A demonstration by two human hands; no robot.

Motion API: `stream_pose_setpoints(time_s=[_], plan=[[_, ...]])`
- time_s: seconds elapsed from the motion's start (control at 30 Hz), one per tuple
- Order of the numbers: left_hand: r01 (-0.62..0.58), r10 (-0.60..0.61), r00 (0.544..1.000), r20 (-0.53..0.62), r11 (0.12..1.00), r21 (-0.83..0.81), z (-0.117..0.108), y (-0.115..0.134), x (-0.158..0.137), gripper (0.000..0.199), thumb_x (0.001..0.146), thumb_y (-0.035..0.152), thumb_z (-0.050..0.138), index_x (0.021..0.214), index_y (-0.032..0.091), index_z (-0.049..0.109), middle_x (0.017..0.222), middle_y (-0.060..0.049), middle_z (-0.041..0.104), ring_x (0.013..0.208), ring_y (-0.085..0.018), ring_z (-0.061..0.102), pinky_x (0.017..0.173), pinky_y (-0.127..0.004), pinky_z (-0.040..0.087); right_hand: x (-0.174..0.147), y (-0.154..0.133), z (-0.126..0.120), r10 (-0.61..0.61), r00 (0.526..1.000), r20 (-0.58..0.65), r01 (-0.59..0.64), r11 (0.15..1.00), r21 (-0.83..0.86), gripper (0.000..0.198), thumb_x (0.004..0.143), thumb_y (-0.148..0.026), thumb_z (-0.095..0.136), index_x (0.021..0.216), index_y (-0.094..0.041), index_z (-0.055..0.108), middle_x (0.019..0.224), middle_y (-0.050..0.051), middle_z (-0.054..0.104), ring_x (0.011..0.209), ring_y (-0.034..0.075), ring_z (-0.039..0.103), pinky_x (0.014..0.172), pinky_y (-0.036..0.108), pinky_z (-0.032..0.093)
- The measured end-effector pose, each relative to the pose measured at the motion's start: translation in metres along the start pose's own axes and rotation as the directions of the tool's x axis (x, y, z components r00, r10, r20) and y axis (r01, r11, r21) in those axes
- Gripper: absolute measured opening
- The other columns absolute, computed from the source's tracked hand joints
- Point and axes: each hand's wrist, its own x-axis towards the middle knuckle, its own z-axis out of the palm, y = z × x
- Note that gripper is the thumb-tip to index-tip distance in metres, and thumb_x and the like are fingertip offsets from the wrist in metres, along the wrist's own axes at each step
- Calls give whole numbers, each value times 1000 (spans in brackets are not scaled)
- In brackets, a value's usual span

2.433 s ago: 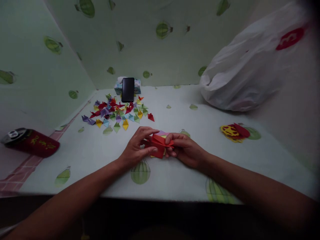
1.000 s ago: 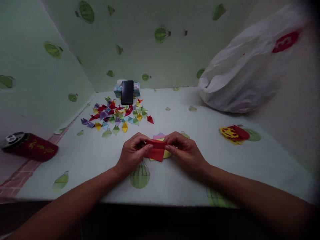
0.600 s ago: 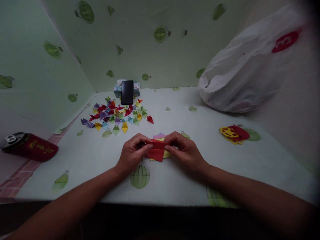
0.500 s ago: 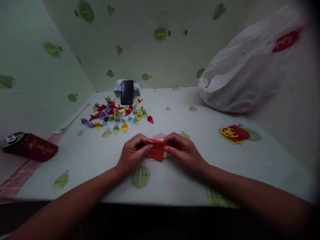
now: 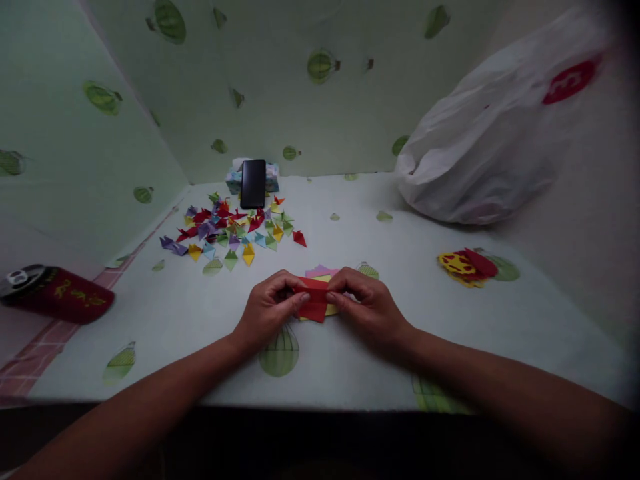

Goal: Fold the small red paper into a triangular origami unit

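Observation:
A red sheet of paper [image 5: 315, 306], with a crease or fold across it, is pinched between both hands near the table's front. My left hand [image 5: 274, 303] grips its left side between thumb and fingers. On the right side, my right hand [image 5: 364, 303] pinches the same sheet, thumb on top. Beneath the red sheet lie yellow paper [image 5: 332, 309] and pink-purple paper [image 5: 321, 270], mostly covered. Beyond my left hand spreads a pile of small folded paper cranes [image 5: 231, 259] in many colours.
A black phone [image 5: 253, 185] leans on a tissue box [image 5: 272, 177] behind the cranes. A red can [image 5: 60, 293] stands at the left. At the right are a white plastic bag [image 5: 465, 153] and yellow and red paper cutouts [image 5: 457, 263].
My thumbs have moved slightly closer together on the red paper. Otherwise the scene looks the same, apart from a small shift of the view.

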Motion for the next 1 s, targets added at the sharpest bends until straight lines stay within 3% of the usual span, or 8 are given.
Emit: stream_pose_setpoints(time_s=[0.33, 0.5, 0.7, 1.0], plan=[[-68, 67, 998, 20, 995, 78, 0, -3, -2, 2, 86, 19, 69, 85, 18, 69, 81, 0, 63, 71, -10, 58, 65, -24, 45, 1, -2, 1, 85, 989, 120, -98, 990, 106, 13, 93, -26, 60, 93, -17, 68, 89, 6, 67, 81, 17, 59, 74, 31, 45], [-84, 78, 995, 61, 992, 98, 1, -2, -3, 5, 88, 20, 68, 83, 17, 67, 80, 0, 61, 68, -9, 56, 63, -24, 44, 1, 1, 2, 27, 996, 83, -27, 1000, 4, 21, 93, -22, 60, 72, -17, 62, 71, 1, 59, 67, 13, 52, 65, 27, 40], [-19, 11, 996, 85, 996, 87, 1, 2, -3, 6, 87, 23, 68, 88, 17, 68, 78, 0, 60, 64, -9, 55, 60, -24, 44, 0, 2, 3, -56, 997, 50, 59, 997, -52, 21, 93, -19, 60, 73, -17, 59, 70, 0, 57, 65, 12, 51, 63, 26, 40], [-37, 31, 996, 80, 997, 74, 3, 2, -3, 7, 88, 22, 68, 83, 17, 68, 79, -1, 61, 64, -9, 56, 58, -22, 46, -1, 1, 3, -126, 991, 47, 131, 986, -107, 18, 94, -16, 60, 76, -17, 60, 73, 1, 58, 67, 12, 53, 66, 27, 42]])
